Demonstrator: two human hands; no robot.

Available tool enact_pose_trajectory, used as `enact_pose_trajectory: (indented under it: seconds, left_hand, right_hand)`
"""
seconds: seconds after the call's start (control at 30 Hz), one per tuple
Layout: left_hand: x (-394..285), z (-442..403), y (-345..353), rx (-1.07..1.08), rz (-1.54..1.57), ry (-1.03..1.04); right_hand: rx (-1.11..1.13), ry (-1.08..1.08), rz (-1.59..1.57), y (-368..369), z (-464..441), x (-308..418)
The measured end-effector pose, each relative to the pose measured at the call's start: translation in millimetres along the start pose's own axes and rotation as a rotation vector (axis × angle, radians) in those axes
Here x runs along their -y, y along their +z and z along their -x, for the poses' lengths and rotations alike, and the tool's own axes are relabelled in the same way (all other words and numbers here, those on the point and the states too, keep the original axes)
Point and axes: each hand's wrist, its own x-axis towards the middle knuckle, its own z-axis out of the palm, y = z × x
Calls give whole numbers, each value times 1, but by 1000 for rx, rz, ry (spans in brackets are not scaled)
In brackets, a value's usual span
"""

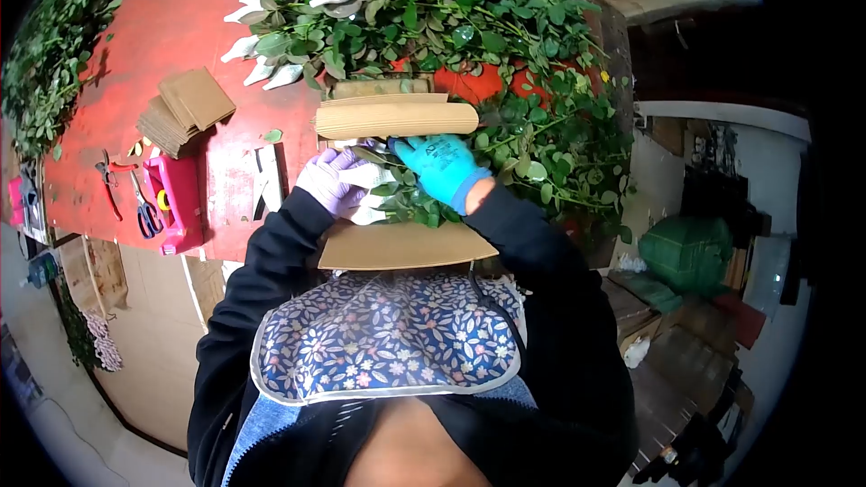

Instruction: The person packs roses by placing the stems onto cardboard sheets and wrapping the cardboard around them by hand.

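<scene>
At least two white-wrapped flower heads (368, 175) lie between the two hands, above the front cardboard flap (406, 248), with leafy stems (417, 206) running rightward from them. The purple-gloved left hand (332, 182) touches the wrapped heads at their left side, its fingers bent; whether they close on anything, I cannot tell. The right hand (442, 167), in one blue glove with dark print too small to read, curls over the leaves; its grip is hidden. Just beyond the hands lies one ribbed cardboard roll (397, 119). Farther out on the red table (180, 27), a large heap of leafy stems (433, 13) has many more white-wrapped heads at its left end, too overlapped to count. To the left are one stack of brown cardboard pieces (185, 110), one pink tape dispenser (177, 207), one pair of scissors (147, 214) and one pair of red-handled pruners (110, 188). One green bundle (686, 254) sits off to the right.
</scene>
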Motion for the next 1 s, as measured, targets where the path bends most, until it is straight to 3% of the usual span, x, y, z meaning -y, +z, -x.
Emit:
enact_pose_trajectory:
  seconds: [0.03, 0.07, 0.17, 0.23, 0.27, 0.3, 0.4, 0.47, 0.57, 0.67, 0.7, 0.73, 0.77, 0.87, 1.0]
  left_hand:
    - [0, -1, 0, -38, 10, 23]
    - [2, 2, 8, 47, 131, -193]
    - [-5, -3, -5, 41, -3, -70]
    - [-5, -2, -4, 66, -2, -84]
    - [-2, -1, -1, 36, 11, -69]
    - [-3, -3, -2, 44, 4, -74]
    - [-7, -6, -6, 88, -15, -92]
    - [-10, -7, -10, 88, -10, -99]
    - [-10, -3, -7, 84, -11, -93]
    - [-14, -6, -7, 30, 8, -103]
    - [-13, -5, -6, 40, 1, -117]
    - [-14, -4, -5, 52, -5, -128]
    - [-18, -5, -8, 28, -19, -106]
    - [-21, -5, -12, 0, 16, -109]
    - [-27, -9, -14, 115, -66, -181]
  right_hand:
    - [-63, 13, -24, -17, 6, -2]
    - [-122, 22, -51, -38, 13, -4]
    - [-116, 222, -226, -140, 40, -8]
    - [-323, 244, -336, -185, 52, -15]
    - [-492, 135, -314, -198, 55, -23]
    - [-447, 293, -483, -223, 56, -15]
    - [-633, 112, -431, -229, 34, -24]
    - [-370, 230, 32, -237, 8, -10]
    - [-512, 3, 278, -180, -33, -50]
    - [-559, -38, 150, -177, -14, -46]
    - [-494, 26, -21, -171, 1, -49]
    - [-225, 209, -148, -184, 18, -40]
    - [-234, 167, -204, -176, 42, -44]
    - [89, 260, -87, -130, 98, -56]
    - [179, 319, 153, -54, 141, -65]
